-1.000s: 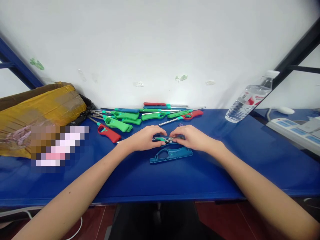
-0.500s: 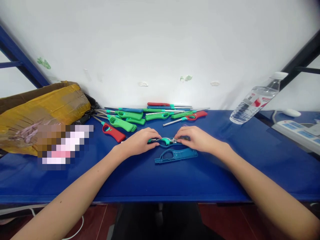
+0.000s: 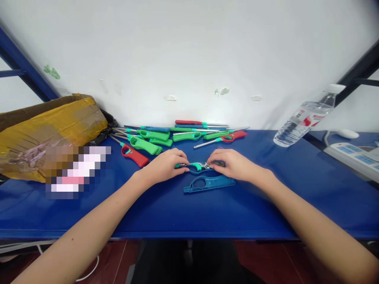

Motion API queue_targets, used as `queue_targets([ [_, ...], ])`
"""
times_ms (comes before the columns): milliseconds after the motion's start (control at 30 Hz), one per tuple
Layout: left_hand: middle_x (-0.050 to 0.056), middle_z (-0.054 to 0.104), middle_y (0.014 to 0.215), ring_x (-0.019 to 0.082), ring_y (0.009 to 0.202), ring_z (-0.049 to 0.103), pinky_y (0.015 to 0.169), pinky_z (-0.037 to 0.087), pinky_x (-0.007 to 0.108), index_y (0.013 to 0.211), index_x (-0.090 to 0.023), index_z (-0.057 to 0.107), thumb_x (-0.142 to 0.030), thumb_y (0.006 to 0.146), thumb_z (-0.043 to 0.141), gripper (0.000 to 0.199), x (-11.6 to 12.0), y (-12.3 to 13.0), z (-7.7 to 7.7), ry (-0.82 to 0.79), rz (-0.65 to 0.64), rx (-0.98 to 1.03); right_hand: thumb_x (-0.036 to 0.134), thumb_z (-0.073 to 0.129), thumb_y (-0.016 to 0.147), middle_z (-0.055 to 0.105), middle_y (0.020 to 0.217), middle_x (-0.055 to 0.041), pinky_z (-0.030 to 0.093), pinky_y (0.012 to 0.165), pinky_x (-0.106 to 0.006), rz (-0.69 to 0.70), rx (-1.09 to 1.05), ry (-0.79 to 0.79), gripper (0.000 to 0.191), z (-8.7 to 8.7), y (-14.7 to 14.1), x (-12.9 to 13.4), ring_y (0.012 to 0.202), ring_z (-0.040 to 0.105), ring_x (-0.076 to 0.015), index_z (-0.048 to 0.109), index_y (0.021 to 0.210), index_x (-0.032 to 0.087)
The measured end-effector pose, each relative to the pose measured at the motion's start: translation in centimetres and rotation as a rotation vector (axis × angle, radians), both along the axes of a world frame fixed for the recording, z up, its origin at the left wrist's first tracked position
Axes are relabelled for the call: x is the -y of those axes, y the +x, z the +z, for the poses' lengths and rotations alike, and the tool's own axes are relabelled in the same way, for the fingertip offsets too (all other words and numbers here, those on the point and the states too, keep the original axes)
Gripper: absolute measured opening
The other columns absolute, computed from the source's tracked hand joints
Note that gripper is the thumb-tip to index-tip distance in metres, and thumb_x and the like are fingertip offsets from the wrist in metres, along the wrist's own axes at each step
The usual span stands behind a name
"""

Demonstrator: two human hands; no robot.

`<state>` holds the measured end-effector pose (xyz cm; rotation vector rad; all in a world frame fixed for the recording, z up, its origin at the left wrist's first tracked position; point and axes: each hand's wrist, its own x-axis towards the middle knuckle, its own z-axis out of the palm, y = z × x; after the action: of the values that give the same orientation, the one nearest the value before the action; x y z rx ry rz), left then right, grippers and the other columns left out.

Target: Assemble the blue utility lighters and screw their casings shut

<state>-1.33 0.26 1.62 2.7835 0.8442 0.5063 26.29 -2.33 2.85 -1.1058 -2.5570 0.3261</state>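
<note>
Between my hands lies an opened blue lighter [image 3: 196,167] of the long-nosed kind, its turquoise trigger and inner metal parts exposed. My left hand [image 3: 168,165] is closed around its left, nozzle end, thumb and fingers pinching it. At the other end, the fingertips of my right hand [image 3: 229,163] pinch the handle section, where a dark part shows between them. Just in front, apart from both hands, rests a loose blue half-shell [image 3: 209,184] with a trigger loop. My fingers hide both ends of the opened lighter.
Several green, red and blue long lighters, among them a red one [image 3: 134,155], lie along the wall. A taped cardboard box [image 3: 56,130] stands at the left of the blue table [image 3: 189,217]. At the right are a tilted-looking water bottle [image 3: 308,118] and a white power strip [image 3: 352,157].
The view has shifted very slightly. Both hands keep their places on the opened lighter, with the left fingers moved only a little.
</note>
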Motion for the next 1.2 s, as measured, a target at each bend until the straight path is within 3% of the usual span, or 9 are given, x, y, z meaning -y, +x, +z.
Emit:
queue_targets([
  [267,0.008,0.070,0.104,0.021,0.090,0.064,0.083,0.047,0.035,0.101,-0.019,0.074,-0.030,0.097,0.054,0.024,0.6,0.1,0.4,0.150,-0.033,-0.106,0.022,0.060,0.091,0.074,0.094,-0.0071,0.050,0.077,-0.033,-0.037,-0.009,0.015,0.016,0.0,-0.3,0.0,0.084,0.067,-0.0204,0.075,0.098,0.020],
  [733,0.007,0.069,0.102,0.020,0.092,0.064,0.083,0.050,0.032,0.093,-0.018,0.072,-0.039,0.092,0.061,0.023,0.7,1.7,-0.8,0.078,0.129,0.081,0.020,0.060,0.091,0.073,0.095,-0.0082,0.051,0.078,-0.035,0.009,0.034,0.064,0.018,0.1,0.0,-0.1,0.087,0.066,-0.0218,0.078,0.096,0.020],
  [933,0.008,0.067,0.110,0.021,0.100,0.062,0.088,0.050,0.034,0.113,-0.020,0.068,-0.037,0.094,0.059,0.027,1.1,2.2,-0.7,0.051,0.063,0.079,0.018,0.057,0.092,0.073,0.098,-0.0089,0.050,0.076,-0.035,0.025,0.079,0.094,0.022,0.3,0.1,0.2,0.087,0.066,-0.0228,0.078,0.097,0.021],
  [1200,0.008,0.064,0.113,0.022,0.104,0.058,0.093,0.048,0.035,0.111,-0.019,0.067,-0.033,0.094,0.057,0.023,1.1,2.4,-0.5,-0.019,0.013,0.064,0.016,0.058,0.091,0.072,0.095,-0.0068,0.048,0.076,-0.033,0.009,0.081,0.077,0.022,0.2,-0.1,0.2,0.085,0.066,-0.0211,0.077,0.099,0.021],
])
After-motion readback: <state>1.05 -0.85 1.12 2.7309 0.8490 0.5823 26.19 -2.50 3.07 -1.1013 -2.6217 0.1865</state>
